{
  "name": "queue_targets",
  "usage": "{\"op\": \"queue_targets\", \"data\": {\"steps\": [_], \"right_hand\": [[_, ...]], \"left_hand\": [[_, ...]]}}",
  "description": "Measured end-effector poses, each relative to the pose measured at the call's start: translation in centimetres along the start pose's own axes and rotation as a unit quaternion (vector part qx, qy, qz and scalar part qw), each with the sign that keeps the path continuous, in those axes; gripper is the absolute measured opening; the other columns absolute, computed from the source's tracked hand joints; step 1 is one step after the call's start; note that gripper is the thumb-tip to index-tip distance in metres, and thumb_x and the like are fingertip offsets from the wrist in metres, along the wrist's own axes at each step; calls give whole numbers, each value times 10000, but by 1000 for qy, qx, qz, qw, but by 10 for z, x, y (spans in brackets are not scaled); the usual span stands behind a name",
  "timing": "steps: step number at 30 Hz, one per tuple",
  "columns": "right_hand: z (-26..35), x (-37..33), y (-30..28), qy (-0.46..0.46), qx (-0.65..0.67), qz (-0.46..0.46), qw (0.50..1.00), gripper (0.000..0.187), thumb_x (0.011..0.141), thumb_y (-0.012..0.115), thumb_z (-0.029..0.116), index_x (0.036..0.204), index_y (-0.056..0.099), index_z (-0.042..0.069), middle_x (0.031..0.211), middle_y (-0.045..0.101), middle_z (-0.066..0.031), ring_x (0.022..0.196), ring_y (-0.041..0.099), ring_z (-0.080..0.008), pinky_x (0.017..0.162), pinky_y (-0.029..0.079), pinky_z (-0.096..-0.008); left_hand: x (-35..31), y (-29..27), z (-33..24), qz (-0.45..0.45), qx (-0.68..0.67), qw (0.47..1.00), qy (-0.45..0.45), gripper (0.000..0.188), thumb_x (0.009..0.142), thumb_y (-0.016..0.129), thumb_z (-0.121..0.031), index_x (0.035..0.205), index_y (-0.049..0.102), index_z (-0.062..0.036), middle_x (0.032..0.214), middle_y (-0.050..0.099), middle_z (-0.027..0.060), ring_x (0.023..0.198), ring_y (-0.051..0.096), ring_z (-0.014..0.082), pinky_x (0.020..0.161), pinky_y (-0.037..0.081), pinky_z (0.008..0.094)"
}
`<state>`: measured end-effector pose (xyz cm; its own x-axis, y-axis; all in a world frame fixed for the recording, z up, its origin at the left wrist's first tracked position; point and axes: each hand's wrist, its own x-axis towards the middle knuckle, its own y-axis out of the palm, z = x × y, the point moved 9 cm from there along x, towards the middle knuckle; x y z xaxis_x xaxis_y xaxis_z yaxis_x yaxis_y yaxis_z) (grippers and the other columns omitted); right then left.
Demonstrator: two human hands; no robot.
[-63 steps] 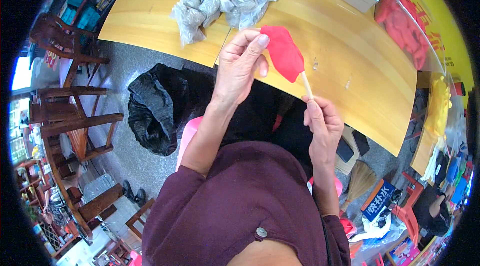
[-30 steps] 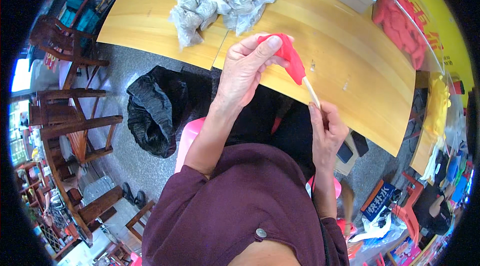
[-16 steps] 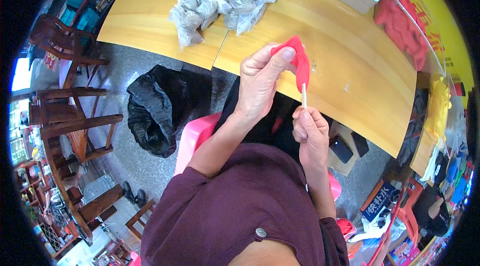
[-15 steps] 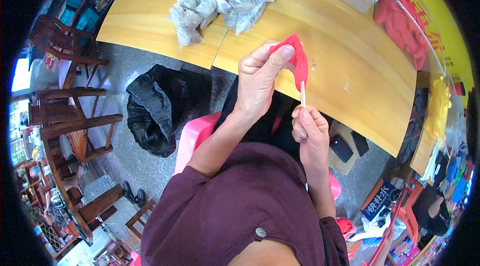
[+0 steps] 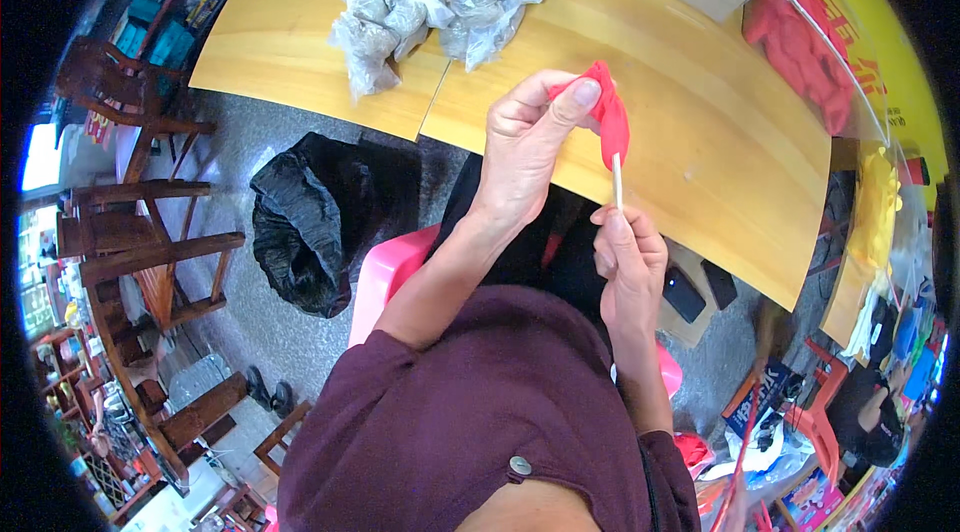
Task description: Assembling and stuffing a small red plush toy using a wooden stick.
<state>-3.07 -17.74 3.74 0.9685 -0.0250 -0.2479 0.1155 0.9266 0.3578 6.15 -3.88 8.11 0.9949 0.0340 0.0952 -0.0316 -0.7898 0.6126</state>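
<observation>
Person, viewed from above by the head camera. Garment: one long-sleeved top in dark maroon or plum cloth, plain weave, no pattern visible. Sleeves: both pushed up, the left ending in a gathered cuff just below the elbow, the right bunched lower along the forearm, leaving both forearms bare. Fastening: a single round, pale grey button [image 5: 519, 466] at the chest (seen near the lower edge of the view). Left hand [image 5: 527, 144] and right hand [image 5: 628, 267]: bare, no gloves, rings or watch discernible. Dark trousers show beneath the arms at the lap.
</observation>
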Motion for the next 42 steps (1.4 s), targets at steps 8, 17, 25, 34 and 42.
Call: {"op": "queue_targets", "data": {"steps": [8, 17, 25, 34, 42], "right_hand": [[1, 2, 0, 7, -54, 33, 998, 206, 960, 555, 195, 932, 652, 16, 604, 424, 79, 522, 321, -6, 465, 202, -188], [12, 8, 0, -32, -84, 38, 995, 186, 952, 567, 158, 947, 659, -4, 605, 434, 78, 532, 340, -13, 483, 237, -189], [14, 6, 2, -17, -52, 38, 998, 196, 954, 568, 159, 938, 667, -9, 611, 432, 74, 539, 354, -11, 484, 253, -189], [16, 0, -12, -64, -191, 27, 979, 152, 931, 602, 133, 948, 686, 6, 626, 455, 80, 550, 370, -12, 493, 277, -181], [21, -1, -12, -95, -231, -2, 968, 160, 937, 597, 127, 960, 687, -3, 635, 467, 78, 554, 378, -13, 493, 285, -184]], "left_hand": [[-2, -5, -6, -13, 21, 1000, 1, 152, 923, 622, -164, 991, 652, -31, 978, 681, 78, 848, 635, 114, 786, 515, 283], [4, -2, -21, -15, 46, 998, 30, 160, 917, 633, -154, 950, 648, 1, 841, 677, 55, 715, 633, 116, 684, 500, 251], [3, -1, -20, 7, 110, 994, 22, 169, 916, 637, -154, 973, 653, 4, 843, 678, 46, 738, 609, 72, 677, 486, 221], [-5, 4, -20, -2, 62, 998, 5, 149, 900, 657, -168, 937, 664, -24, 878, 681, 44, 793, 608, 77, 741, 481, 231], [-15, 13, -2, 6, 87, 994, -70, 189, 880, 685, -169, 979, 673, -7, 860, 691, 34, 682, 595, 47, 593, 476, 193]]}}
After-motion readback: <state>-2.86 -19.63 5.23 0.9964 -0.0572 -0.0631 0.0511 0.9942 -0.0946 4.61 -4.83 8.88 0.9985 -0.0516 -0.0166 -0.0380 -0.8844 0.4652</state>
